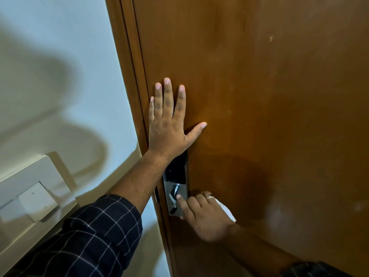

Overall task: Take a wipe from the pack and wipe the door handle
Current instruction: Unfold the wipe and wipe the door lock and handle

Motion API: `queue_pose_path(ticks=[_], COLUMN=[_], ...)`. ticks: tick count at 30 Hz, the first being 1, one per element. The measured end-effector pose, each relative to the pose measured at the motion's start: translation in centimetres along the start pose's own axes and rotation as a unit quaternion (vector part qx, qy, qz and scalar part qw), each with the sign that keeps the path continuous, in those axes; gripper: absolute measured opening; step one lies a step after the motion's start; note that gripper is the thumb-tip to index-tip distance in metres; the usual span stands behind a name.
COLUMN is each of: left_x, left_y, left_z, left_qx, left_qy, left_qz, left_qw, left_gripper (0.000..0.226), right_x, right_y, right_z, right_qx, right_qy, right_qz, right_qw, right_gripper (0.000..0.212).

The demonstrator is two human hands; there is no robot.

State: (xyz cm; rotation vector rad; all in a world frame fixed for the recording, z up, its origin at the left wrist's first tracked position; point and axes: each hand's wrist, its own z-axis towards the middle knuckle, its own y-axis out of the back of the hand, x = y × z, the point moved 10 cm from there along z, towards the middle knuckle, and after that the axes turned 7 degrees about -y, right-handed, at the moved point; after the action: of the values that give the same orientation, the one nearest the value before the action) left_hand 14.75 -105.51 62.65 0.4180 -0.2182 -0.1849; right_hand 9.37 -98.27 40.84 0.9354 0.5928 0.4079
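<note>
Fingers (191, 204) of our right hand (205, 216) close around the white wipe (227, 211) over the door handle (176, 198), seemingly rubbing it; our left hand (167, 124) lies flat and spread on the door (259, 96), likely steadying it.

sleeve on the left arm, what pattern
Dark navy sleeve with a thin white grid check, head view.
</note>
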Motion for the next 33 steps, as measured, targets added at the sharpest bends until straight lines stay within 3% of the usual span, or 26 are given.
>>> queue_pose_path(ticks=[4, 7, 11, 17, 20, 23, 29, 33], left_x=[0.0, -0.1, -0.1, -0.1, -0.1, 0.1, 0.0, 0.0], left_y=[-0.1, 0.0, 0.2, 0.2, 0.1, 0.2, -0.1, 0.1], left_z=[-0.1, 0.0, 0.0, 0.0, -0.1, 0.0, -0.1, -0.1], left_qx=[0.004, 0.005, 0.007, 0.003, 0.001, -0.002, 0.003, 0.009], left_qy=[-0.002, -0.004, -0.003, -0.002, -0.003, -0.002, -0.002, -0.001], left_qz=[-0.002, -0.006, -0.005, -0.006, -0.004, -0.004, -0.004, -0.002], left_qw=[1.000, 1.000, 1.000, 1.000, 1.000, 1.000, 1.000, 1.000], left_gripper=[0.096, 0.096, 0.095, 0.095, 0.096, 0.096, 0.096, 0.096], right_x=[-0.6, -3.3, -4.9, -8.2, -9.3, -7.8, -3.3, -4.8], right_y=[-0.4, -0.8, -1.9, -1.0, -0.2, 0.8, -0.5, -1.4], right_z=[0.9, -0.6, -1.5, -2.7, -3.7, -3.4, -4.2, -6.9], right_qx=[0.057, 0.098, 0.139, 0.120, 0.101, 0.073, 0.128, 0.156], right_qy=[0.029, 0.022, 0.051, -0.063, -0.160, -0.176, -0.182, -0.244], right_qz=[0.028, 0.099, 0.060, -0.009, 0.105, 0.139, 0.050, 0.105], right_qw=[0.998, 0.990, 0.987, 0.991, 0.976, 0.972, 0.974, 0.951], right_gripper=[0.040, 0.045, 0.029, 0.021, 0.048, 0.076, 0.066, 0.061])
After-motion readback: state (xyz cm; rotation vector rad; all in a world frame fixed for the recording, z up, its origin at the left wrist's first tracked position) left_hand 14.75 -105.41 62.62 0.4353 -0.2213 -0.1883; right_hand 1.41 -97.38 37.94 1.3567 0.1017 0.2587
